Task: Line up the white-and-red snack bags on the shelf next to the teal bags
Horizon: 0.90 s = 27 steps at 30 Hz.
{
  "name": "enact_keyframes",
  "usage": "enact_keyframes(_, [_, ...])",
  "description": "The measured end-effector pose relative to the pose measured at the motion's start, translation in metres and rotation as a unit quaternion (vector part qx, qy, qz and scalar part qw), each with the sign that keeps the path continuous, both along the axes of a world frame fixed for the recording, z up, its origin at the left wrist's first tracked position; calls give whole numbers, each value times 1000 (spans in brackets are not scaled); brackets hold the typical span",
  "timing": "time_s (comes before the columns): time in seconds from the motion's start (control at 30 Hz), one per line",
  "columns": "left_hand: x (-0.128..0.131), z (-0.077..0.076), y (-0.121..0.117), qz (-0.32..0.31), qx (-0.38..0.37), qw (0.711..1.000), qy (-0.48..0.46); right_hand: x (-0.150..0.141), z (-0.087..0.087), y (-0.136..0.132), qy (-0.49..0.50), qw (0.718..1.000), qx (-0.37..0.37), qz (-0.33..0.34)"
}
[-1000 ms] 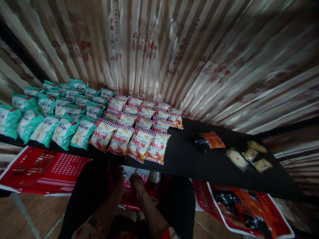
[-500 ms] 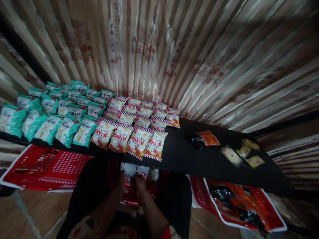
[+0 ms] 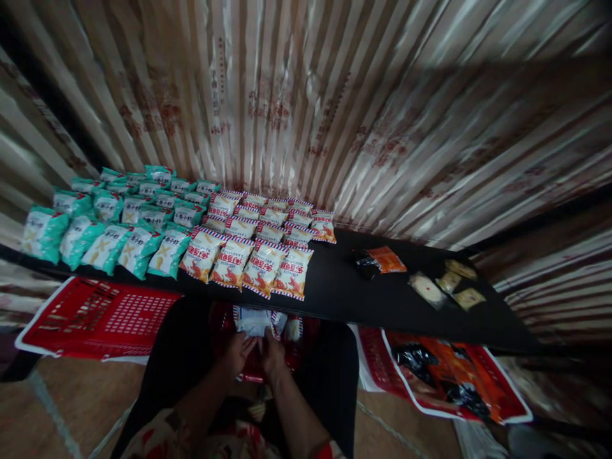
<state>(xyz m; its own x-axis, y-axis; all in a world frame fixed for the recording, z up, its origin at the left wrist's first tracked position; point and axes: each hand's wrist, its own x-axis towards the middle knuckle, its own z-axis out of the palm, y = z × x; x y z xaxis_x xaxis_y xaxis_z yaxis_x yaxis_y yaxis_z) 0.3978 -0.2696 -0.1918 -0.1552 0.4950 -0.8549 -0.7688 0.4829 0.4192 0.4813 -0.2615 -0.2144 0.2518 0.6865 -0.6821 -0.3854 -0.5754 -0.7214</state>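
Low between my knees, my left hand [image 3: 239, 352] is at the near edge of a pale snack bag [image 3: 252, 322] with striped ends, its plain side up. My right hand [image 3: 272, 352] has its fingers closed at the striped end of the bags, close beside the left. Both hands appear to grip bags; the dim light blurs the fingertips. Another striped bag [image 3: 293, 328] lies just right of my right hand. Beneath them is a red basket [image 3: 253, 371], partly hidden by my hands and the table edge.
A black table [image 3: 335, 280] carries rows of teal snack bags [image 3: 109, 245] and white-and-red snack bags [image 3: 261, 268]. To the right lie an orange-black packet [image 3: 382, 260], a round wrapped item [image 3: 427, 290] and small yellow packets [image 3: 468, 298]. Red baskets stand left [image 3: 62, 349] and right [image 3: 421, 408].
My hands have shifted slightly, and the pale bags between them now lie closer together, overlapping. The whole view has turned a little; the bags on the table keep their arrangement.
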Motion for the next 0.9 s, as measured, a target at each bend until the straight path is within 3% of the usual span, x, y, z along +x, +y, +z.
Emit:
enact_keyframes(0.3, [1,16,-9,-19,-32,999,-8,0,17,-2,88,996,-33,3])
enact_keyframes(0.53, [3,20,-20,-46,-43,998,10,7,22,-1,127,984,-108,-56])
enact_keyframes(0.7, [-5,24,-19,-76,-29,996,28,16,30,-2,138,978,-122,-94])
enact_keyframes(0.9, [-23,28,-11,-107,15,993,40,25,39,0,130,980,-123,-82])
